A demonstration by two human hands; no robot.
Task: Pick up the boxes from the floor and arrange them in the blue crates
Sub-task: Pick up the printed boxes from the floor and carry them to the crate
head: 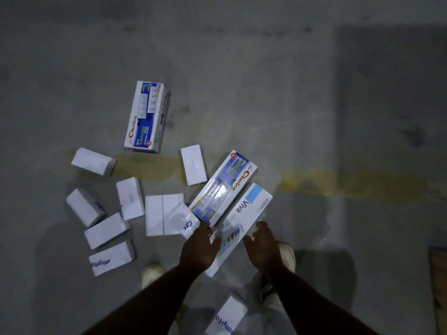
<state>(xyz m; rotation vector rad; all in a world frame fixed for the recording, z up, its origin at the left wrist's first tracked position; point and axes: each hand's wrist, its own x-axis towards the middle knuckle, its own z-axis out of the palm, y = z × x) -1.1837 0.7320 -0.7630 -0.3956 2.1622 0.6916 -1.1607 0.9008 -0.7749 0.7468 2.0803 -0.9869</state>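
The Viva box [239,228] lies on the floor [290,105], long axis running from 7 toward 1 o'clock. Left hand [199,247] and right hand [262,247] flank it, each grip wide and empty (fingers loosely spread), about equally near.

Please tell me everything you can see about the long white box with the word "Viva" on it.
The Viva box is a long, flat white carton, cardboard by its look. Its top shows a light blue square, the word "Viva", small grey lettering and a row of coloured shapes. It lies diagonally on the grey floor, its long edge against a blue Choice box. The left hand and right hand reach at its near end; firm contact is unclear.
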